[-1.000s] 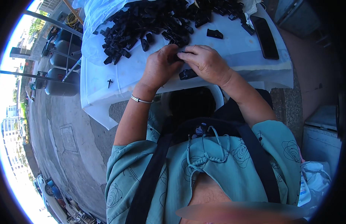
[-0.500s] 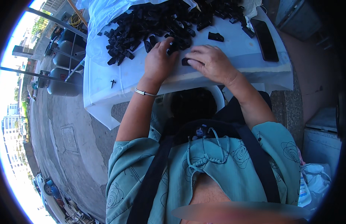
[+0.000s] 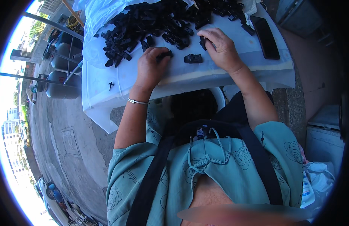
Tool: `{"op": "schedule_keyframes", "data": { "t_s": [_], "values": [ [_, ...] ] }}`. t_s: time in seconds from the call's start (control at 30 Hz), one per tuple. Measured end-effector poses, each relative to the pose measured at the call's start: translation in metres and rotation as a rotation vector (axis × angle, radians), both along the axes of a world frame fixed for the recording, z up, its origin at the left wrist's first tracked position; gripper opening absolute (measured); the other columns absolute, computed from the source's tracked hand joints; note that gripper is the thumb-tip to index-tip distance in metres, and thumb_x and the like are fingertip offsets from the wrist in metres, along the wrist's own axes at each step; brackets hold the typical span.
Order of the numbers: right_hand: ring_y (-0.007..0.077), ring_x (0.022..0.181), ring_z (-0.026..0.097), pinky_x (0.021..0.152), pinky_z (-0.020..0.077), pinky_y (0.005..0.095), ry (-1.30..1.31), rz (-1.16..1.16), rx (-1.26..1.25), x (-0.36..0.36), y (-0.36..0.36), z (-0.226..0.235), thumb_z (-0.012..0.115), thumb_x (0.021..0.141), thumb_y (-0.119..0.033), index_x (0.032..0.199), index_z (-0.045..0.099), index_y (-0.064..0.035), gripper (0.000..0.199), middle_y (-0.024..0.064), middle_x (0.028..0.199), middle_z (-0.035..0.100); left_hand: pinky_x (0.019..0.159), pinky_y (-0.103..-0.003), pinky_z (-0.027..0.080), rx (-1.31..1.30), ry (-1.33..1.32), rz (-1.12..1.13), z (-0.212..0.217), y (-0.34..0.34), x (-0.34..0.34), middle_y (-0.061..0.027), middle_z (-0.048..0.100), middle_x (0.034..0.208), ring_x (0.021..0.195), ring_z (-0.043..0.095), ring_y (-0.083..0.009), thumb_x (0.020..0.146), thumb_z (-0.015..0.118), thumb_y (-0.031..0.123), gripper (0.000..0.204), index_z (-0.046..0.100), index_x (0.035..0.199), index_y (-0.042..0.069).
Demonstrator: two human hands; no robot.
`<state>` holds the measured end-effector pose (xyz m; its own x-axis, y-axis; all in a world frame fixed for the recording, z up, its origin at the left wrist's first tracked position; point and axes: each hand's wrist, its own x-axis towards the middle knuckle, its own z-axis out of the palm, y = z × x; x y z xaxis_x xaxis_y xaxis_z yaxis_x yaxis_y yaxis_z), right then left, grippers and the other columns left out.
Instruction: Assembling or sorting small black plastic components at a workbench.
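A small black plastic part is pinched in the fingers of my left hand, just in front of the pile. My right hand grips another black plastic part between thumb and fingers, held upright. Between the two hands a single black part lies on the white-covered table, touched by neither. Beyond them spreads a heap of similar black plastic parts. Fingers partly hide both held pieces.
A black phone lies at the table's right side. A tiny black cross-shaped piece rests near the left edge. Below the front edge stands a white-rimmed bucket with dark contents. Clear plastic sheeting borders the heap's left.
My left hand has come nearer and lifted a black part away from the heap. My right hand has let go of one part, moved away from me and right, and picked up another.
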<state>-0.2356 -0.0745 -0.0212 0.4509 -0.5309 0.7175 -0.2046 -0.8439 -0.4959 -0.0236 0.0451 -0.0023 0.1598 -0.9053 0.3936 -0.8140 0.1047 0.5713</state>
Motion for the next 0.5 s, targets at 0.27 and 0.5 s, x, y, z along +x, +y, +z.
{"op": "schedule_keyframes", "data": {
  "t_s": [0.27, 0.5],
  "values": [
    [0.0262, 0.092, 0.063, 0.080, 0.0520, 0.0317, 0.251, 0.005, -0.029, -0.031, -0.001, 0.010, 0.055, 0.077, 0.011, 0.106, 0.064, -0.0078, 0.036, 0.0098, 0.100, 0.062, 0.073, -0.034, 0.052, 0.047, 0.032, -0.063, 0.000, -0.005, -0.021, -0.0091, 0.065, 0.088, 0.079, 0.063, -0.0283, 0.072, 0.074, 0.011, 0.023, 0.069, 0.094, 0.009],
    [0.0264, 0.096, 0.061, 0.082, 0.0511, 0.0330, -0.011, 0.095, 0.223, -0.017, 0.000, 0.001, 0.054, 0.079, 0.009, 0.105, 0.065, -0.0054, 0.031, 0.0096, 0.110, 0.058, 0.073, -0.033, 0.054, 0.094, 0.094, -0.182, -0.001, -0.008, -0.029, -0.0106, 0.065, 0.092, 0.079, 0.066, -0.0265, 0.074, 0.071, 0.006, 0.023, 0.068, 0.097, 0.007]
  ]
}}
